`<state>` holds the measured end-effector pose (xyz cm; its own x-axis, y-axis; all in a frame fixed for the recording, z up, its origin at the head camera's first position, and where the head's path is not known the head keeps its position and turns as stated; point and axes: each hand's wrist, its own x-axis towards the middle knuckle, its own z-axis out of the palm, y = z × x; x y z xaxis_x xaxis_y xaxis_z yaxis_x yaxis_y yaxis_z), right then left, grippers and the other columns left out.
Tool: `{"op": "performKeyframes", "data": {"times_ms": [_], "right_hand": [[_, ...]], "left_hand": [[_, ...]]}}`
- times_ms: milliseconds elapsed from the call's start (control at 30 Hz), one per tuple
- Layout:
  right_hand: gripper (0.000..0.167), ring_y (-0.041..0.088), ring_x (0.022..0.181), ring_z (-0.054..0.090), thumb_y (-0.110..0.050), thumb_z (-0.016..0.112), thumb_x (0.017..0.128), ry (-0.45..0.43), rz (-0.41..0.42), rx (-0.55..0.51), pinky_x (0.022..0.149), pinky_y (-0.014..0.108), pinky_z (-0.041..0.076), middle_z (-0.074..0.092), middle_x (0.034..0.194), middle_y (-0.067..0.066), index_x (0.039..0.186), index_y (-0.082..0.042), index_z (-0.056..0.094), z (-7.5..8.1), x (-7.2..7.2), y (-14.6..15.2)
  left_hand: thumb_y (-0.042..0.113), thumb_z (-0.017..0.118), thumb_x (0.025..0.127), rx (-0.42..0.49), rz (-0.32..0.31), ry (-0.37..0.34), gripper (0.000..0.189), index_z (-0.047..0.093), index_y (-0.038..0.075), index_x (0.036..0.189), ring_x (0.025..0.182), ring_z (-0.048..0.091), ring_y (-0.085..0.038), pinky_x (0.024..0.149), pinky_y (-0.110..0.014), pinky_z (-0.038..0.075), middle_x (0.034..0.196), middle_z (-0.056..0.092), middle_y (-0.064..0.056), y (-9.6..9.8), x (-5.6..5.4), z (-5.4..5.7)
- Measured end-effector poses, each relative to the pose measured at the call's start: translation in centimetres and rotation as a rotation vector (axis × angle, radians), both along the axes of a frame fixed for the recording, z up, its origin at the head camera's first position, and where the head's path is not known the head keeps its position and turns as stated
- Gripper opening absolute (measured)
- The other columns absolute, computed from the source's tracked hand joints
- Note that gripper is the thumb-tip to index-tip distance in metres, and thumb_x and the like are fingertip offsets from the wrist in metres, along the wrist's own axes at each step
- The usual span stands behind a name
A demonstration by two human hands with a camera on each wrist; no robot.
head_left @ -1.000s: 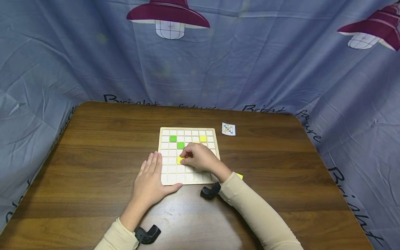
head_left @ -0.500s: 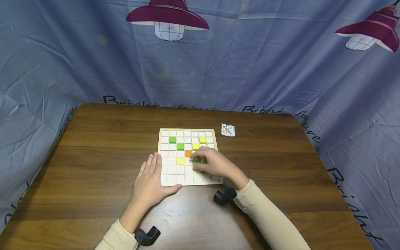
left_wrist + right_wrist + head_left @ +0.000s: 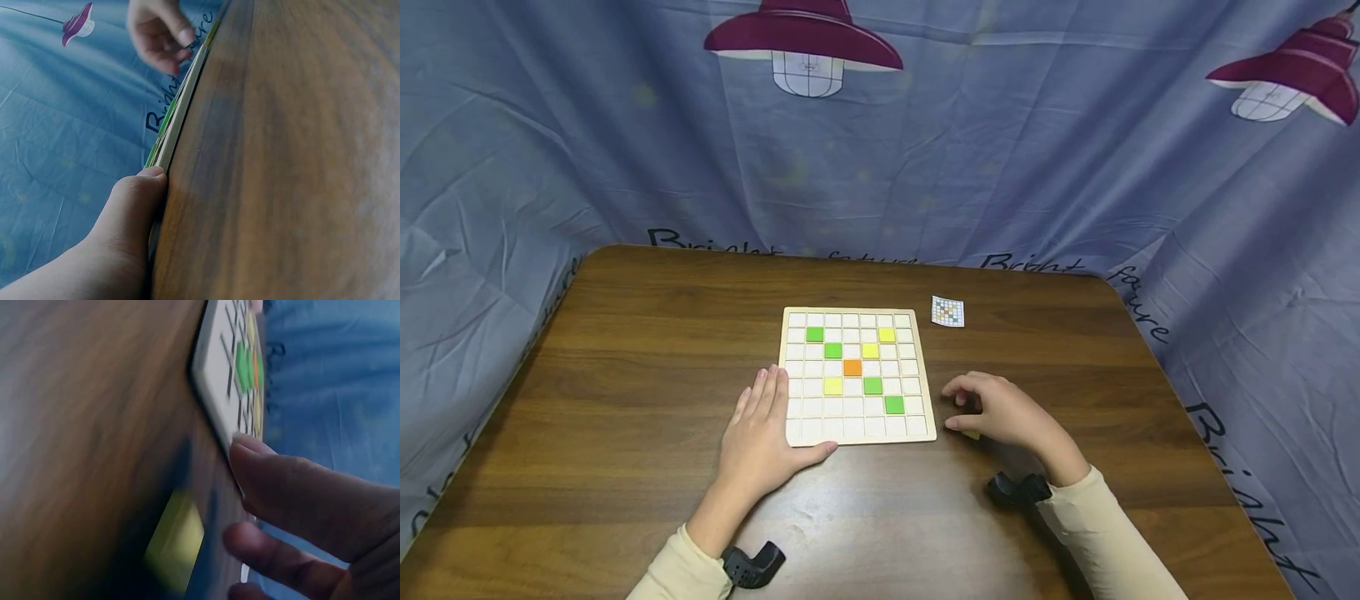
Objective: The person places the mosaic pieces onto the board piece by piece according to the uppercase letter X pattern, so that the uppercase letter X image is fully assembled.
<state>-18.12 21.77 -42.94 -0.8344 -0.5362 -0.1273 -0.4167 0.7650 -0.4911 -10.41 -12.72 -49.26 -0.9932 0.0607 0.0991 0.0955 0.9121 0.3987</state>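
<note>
A square wooden grid board of white cells lies flat on the table, with green, yellow and orange tiles in some cells. My left hand rests at its left edge, fingers straight and thumb along the near edge. Right of the board, my right hand hovers with thumb and fingers apart, nothing between them. A loose yellow tile, blurred in the right wrist view, lies on the table under this hand and is mostly hidden in the head view.
A small card with a printed coloured grid lies beyond the board's far right corner. The brown wooden table meets a blue patterned curtain at its back and sides. A black wrist camera sits on my right wrist.
My right hand has left the yellow tile in the board's lower-left area and moved right, off the board, to the loose tile. My left hand stays in place.
</note>
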Motion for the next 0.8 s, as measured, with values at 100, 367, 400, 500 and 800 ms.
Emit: {"op": "performKeyframes", "data": {"times_ms": [100, 367, 400, 500, 800], "right_hand": [[0.034, 0.012, 0.081, 0.056, -0.027, 0.085, 0.078, -0.02, -0.025, 0.013, 0.07, 0.024, 0.046, 0.062, 0.089, -0.003, 0.105, -0.013, 0.069, -0.3, 0.6, 1.9], [0.026, 0.011, 0.079, 0.052, -0.021, 0.085, 0.077, -0.034, -0.067, -0.06, 0.067, 0.021, 0.044, 0.059, 0.085, -0.003, 0.095, -0.016, 0.067, -1.5, 1.8, 4.0], [0.025, 0.011, 0.079, 0.052, -0.02, 0.085, 0.077, -0.033, -0.074, -0.07, 0.067, 0.021, 0.044, 0.059, 0.086, -0.003, 0.094, -0.016, 0.067, -1.6, 1.8, 4.0], [0.024, 0.011, 0.076, 0.053, -0.018, 0.084, 0.079, -0.062, -0.116, -0.096, 0.064, 0.021, 0.045, 0.06, 0.084, -0.004, 0.093, -0.018, 0.065, -1.9, 1.7, 3.9], [0.012, 0.014, 0.074, 0.058, -0.017, 0.079, 0.084, -0.111, -0.197, -0.254, 0.063, 0.023, 0.049, 0.066, 0.082, -0.002, 0.091, -0.017, 0.069, -2.1, -0.6, 2.7]], "left_hand": [[0.083, 0.065, 0.067, -0.008, -0.003, -0.007, 0.131, 0.022, -0.006, 0.155, 0.154, 0.017, -0.035, 0.124, -0.05, 0.019, 0.164, 0.02, -0.021, 0.0, -0.1, 0.0], [0.084, 0.064, 0.067, -0.01, -0.003, -0.008, 0.132, 0.022, -0.006, 0.155, 0.154, 0.016, -0.035, 0.124, -0.051, 0.019, 0.164, 0.02, -0.022, 0.0, 0.0, 0.0], [0.084, 0.064, 0.067, -0.008, -0.002, -0.009, 0.132, 0.021, -0.006, 0.155, 0.154, 0.016, -0.036, 0.124, -0.051, 0.019, 0.164, 0.02, -0.022, 0.0, 0.0, 0.0], [0.084, 0.064, 0.067, -0.008, 0.0, -0.011, 0.132, 0.021, -0.006, 0.155, 0.154, 0.016, -0.036, 0.124, -0.051, 0.019, 0.164, 0.02, -0.022, 0.0, 0.0, -0.1], [0.082, 0.066, 0.067, -0.006, -0.004, -0.003, 0.132, 0.022, -0.006, 0.155, 0.154, 0.017, -0.035, 0.124, -0.051, 0.02, 0.163, 0.02, -0.022, 0.1, 0.0, 0.0]]}}
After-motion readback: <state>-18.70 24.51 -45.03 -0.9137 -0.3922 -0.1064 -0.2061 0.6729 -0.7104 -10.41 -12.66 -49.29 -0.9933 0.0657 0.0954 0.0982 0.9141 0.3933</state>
